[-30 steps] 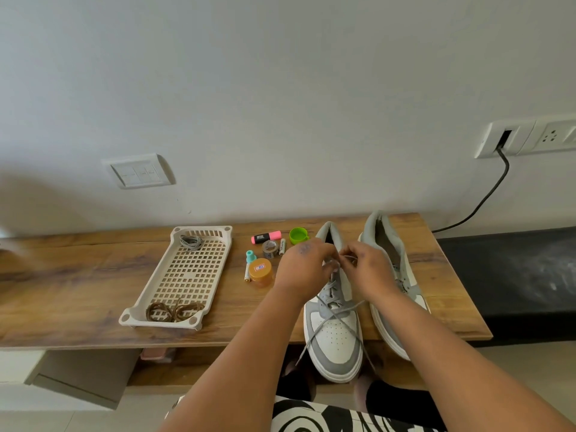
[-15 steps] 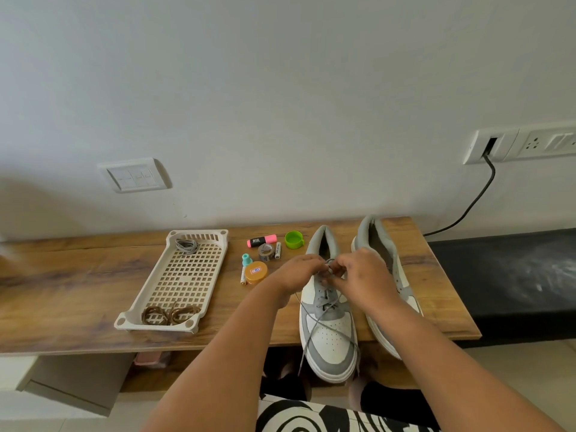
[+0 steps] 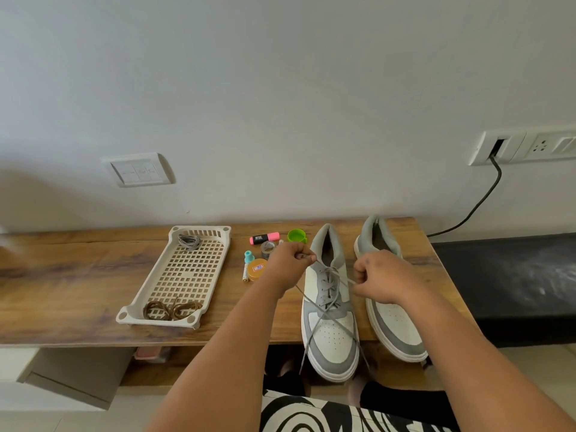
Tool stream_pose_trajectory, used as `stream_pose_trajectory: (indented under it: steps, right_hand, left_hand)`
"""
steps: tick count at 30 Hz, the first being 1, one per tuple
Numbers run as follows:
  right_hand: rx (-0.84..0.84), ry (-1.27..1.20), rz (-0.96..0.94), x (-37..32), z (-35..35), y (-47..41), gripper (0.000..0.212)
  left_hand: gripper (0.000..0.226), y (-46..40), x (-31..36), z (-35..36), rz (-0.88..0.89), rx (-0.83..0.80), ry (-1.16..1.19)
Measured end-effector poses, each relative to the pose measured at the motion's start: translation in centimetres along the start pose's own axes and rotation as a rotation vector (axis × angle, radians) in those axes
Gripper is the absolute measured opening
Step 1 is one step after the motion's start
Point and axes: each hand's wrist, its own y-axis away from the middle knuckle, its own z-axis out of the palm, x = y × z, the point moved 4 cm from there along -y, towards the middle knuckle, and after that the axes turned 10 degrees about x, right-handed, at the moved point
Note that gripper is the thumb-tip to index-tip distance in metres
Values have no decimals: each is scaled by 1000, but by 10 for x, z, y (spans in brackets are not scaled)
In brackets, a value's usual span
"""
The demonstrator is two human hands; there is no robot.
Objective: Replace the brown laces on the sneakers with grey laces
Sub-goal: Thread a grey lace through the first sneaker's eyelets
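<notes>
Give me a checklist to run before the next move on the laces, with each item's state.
1. Left hand grips one end of the grey lace: ok.
2. Right hand grips the other end: ok.
3. Lace threaded up the left sneaker: ok.
4. Knot at the top tied: not ok; the ends are pulled apart and the tails hang past the toe.
5. Right sneaker laced: cannot tell; the hand hides its eyelets.
6. Brown laces off the sneakers and in the tray: ok; a spare grey lace waits at its far end.
</notes>
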Motion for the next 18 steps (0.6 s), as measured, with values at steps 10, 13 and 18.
stream_pose_trajectory:
  steps: [10,13,18]
  right_hand:
    - [-279,-142,111,10,25,6,36]
    - [-177,-466,261,8,29,7,26]
    - [-137,-686,310,-6,42,3,43]
  left_hand:
    - [46,-3,-3,-22,91,117,-908]
    - [46,9,13,-11,332,42,-820]
    - [29,22,26,10,516,-53,-603]
